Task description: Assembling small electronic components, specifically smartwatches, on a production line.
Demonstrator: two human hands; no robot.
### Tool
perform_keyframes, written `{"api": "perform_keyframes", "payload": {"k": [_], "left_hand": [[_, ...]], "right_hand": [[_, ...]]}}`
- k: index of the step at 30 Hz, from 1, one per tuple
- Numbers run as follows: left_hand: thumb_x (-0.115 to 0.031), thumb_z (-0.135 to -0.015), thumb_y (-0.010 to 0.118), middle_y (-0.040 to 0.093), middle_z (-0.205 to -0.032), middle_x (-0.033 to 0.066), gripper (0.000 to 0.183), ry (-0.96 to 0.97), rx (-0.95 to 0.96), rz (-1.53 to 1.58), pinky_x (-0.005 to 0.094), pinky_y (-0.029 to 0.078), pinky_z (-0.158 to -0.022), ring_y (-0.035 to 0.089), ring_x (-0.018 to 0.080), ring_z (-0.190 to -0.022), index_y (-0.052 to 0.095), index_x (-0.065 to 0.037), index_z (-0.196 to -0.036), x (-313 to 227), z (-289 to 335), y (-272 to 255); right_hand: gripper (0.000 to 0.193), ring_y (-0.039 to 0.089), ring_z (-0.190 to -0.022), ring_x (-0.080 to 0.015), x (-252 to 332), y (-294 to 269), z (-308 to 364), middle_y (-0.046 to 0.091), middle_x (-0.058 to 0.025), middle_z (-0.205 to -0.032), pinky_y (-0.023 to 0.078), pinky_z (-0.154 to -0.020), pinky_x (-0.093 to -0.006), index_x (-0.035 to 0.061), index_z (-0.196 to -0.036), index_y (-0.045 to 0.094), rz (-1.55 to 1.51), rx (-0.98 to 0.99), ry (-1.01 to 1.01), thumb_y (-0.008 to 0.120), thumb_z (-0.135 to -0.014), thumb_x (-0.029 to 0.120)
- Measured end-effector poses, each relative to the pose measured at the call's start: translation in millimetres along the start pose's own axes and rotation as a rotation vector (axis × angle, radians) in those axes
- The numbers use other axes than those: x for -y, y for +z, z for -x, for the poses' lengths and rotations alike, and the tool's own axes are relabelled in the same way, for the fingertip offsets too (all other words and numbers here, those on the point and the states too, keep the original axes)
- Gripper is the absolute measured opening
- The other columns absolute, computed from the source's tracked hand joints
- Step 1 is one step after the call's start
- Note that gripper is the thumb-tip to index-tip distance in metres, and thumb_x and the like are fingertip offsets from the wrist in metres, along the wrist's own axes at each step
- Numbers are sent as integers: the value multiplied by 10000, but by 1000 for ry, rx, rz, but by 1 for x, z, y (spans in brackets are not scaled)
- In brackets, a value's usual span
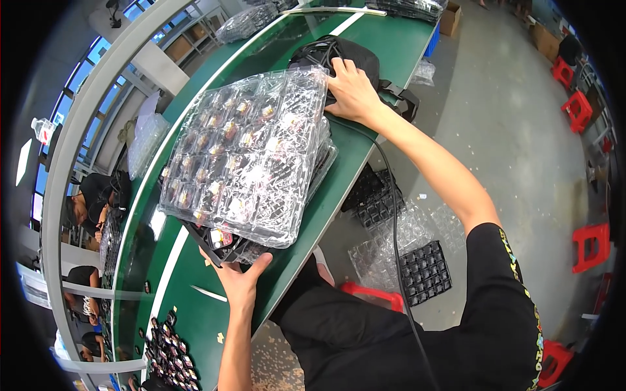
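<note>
A stack of clear plastic blister trays (251,156), their pockets filled with small parts, lies across the green counter (195,313) and reaches its near edge. The left hand (240,279) cups the stack's near corner with fingers spread, while the right hand (351,91) presses flat on the far corner, bracing the loose stack from both ends. A black bag (345,52) sits just behind the right hand, and more trays (424,270) lie on the floor (508,130) below.

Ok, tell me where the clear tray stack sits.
Head view, centre: tray stack on the green bench, between the left hand and right hand.
</note>
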State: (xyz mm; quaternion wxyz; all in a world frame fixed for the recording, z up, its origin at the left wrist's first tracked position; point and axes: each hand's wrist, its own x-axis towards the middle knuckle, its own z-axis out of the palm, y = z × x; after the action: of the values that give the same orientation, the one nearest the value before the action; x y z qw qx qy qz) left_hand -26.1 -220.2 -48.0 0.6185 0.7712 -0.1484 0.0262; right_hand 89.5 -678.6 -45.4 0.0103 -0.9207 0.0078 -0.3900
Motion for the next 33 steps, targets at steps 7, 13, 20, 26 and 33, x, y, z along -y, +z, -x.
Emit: {"api": "perform_keyframes", "payload": {"k": [7, 13, 20, 26, 33], "left_hand": [[-46, -756, 985, 578, -1540, 151, 1023, -17, 31, 35, 454, 423, -1240, 586, 285, -1416, 415, 27, -1603, 0, -4, 3], [-29, -722, 1008, 525, -1555, 189, 1138, -56, 41, 67, 456, 453, -1230, 566, 304, -1420, 323, 18, -1629, 5, -6, -3], [-10, -694, 1031, 465, -1578, 220, 1277, -111, 27, 106, 477, 459, -1261, 548, 334, -1438, 209, -4, -1670, -5, -5, 0], [11, -707, 1011, 495, -1541, 191, 1106, -128, 3, 100, 458, 471, -1233, 566, 303, -1406, 329, -16, -1577, 8, -4, -5], [-117, -792, 973, 656, -1409, 125, 903, -39, -35, 89, 417, 498, -1147, 648, 262, -1303, 470, 21, -1530, 9, -1, -1]], "right_hand": [[812, 610, -1126, -355, -26, 9, -5, 588, -130, -1232, 600, -840, -483, 313, -1568, 565, 114, 5, -123, 903, -830, 286], [704, 662, -1013, -325, -43, -11, 7, 599, -122, -1187, 622, -801, -434, 276, -1505, 570, 63, -80, -142, 861, -865, 239], [1239, 429, -1502, -474, -28, -75, 35, 330, -227, -1668, 481, -1103, -709, 318, -1691, 376, -122, -107, 143, 1002, -623, 334], [1401, 81, -1669, -585, -43, -84, -6, 91, -278, -1833, 169, -1179, -932, 427, -1717, 384, -35, 323, 58, 1049, -486, 507], [1043, 490, -1491, -497, -62, -53, -26, 428, -288, -1640, 456, -1209, -637, 266, -1572, 561, -230, 313, -36, 966, -623, 416]]}}
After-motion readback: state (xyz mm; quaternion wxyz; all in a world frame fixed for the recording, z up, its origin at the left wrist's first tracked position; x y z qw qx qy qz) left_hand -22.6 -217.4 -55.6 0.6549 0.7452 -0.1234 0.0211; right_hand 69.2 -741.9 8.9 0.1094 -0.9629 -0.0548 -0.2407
